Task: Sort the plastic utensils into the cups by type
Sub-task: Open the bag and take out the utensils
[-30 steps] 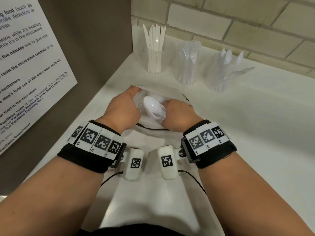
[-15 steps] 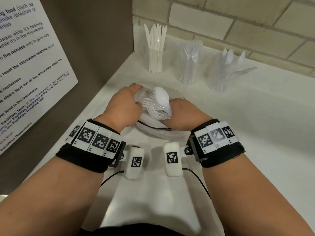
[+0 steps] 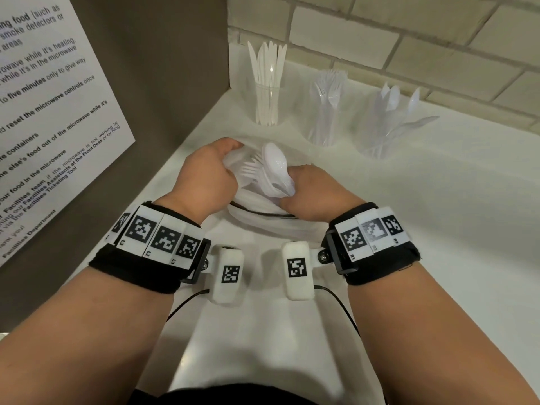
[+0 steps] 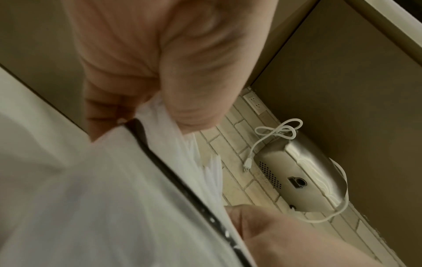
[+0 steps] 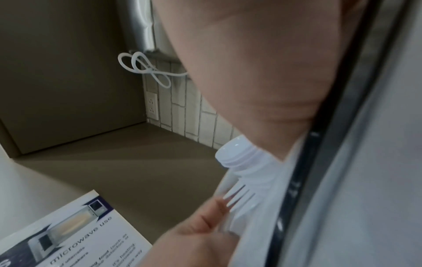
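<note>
Open white worktop across the right half of the head view, bare and smooth. Closed off on the left by a brown side panel carrying a white printed notice, and along the top by a pale brick wall.

At centre frame, just beside the panel's lower edge: a soft, crinkled clear plastic bag with a black zip line, lying on the worktop between both wrists. Left hand at its left side, fingers curled round the bag's rim. Right hand at its right side, fingers closed round the handle ends of a bundle of white plastic spoons and forks. Bundle tilted up and to the left out of the bag's mouth, glossy spoon bowls nested on top, fork tines fanned out beneath towards the left hand. In the right wrist view, the same nested spoon bowls with fork tines just below them.

Row of three clear plastic cups in the upper part of the frame, near the wall and well apart from the hands:
- left cup: white knives, upright
- middle cup: clear forks, tines up
- right cup: clear spoons, some leaning out to the right

In the left wrist view, against the brick: a silver metal appliance with a looped white cord.
</note>
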{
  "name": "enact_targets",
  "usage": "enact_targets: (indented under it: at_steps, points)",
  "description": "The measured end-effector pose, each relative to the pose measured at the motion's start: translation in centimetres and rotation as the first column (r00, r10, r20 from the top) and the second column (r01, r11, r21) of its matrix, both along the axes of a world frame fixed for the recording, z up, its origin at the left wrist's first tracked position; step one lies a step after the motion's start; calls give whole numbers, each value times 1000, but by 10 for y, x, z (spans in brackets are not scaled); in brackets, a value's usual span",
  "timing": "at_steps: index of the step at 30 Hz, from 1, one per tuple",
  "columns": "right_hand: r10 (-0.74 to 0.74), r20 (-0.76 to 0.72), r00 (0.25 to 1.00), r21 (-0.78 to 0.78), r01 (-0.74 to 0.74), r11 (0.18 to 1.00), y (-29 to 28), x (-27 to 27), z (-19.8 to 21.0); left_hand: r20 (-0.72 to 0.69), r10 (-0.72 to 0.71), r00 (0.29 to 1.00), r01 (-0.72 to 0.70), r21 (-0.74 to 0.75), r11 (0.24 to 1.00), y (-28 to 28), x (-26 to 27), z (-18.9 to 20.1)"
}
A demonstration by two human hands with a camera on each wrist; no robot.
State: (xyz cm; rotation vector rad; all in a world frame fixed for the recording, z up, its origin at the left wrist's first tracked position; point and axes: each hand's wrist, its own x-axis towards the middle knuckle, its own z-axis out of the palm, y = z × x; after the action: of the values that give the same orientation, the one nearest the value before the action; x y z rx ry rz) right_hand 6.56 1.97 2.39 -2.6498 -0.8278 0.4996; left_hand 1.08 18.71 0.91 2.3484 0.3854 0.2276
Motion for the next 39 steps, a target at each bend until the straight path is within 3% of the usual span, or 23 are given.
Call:
enact_targets:
  at_steps: [4, 9, 18, 25, 39]
  points:
    - [42, -25, 999, -36, -43, 998, -3, -2, 9, -46, 81, 996, -79, 47, 996, 5, 0, -5]
    - [25, -77, 997, 82, -18, 996, -4, -3, 7, -48, 49, 998, -47, 50, 998, 4, 2, -10]
    - [-24, 31, 999, 93, 21, 995, 4, 4, 4, 22, -33, 999, 32, 35, 999, -2, -1, -8]
    - [28, 120, 992, -75, -19, 997, 10, 7, -6, -7, 42, 999, -42, 51, 998, -2, -1, -11]
    - [-60, 69, 996, 28, 58, 998, -3, 8, 5, 22, 118, 993, -118, 31, 992, 3, -2, -8]
